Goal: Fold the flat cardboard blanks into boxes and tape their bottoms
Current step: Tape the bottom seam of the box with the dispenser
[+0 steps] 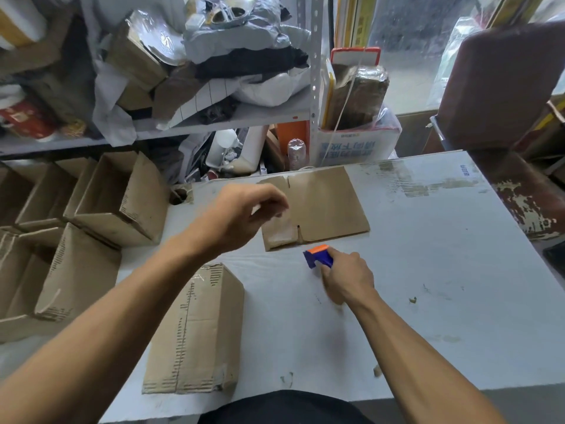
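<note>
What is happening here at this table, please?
A person is making cardboard boxes. The right hand grips a blue and orange tape dispenser on the white table. The left hand hovers, fingers loosely curled, over a flat cardboard blank that is not yet folded. A folded box lies near the person, and more folded boxes are stacked to the left.

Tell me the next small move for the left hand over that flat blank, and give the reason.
Probably lower the left hand onto the flat cardboard blank and grip its near edge to lift it open. The blank lies flat on the table, the hand hovers over its left part holding nothing, and the right hand already grips the tape dispenser.
</note>
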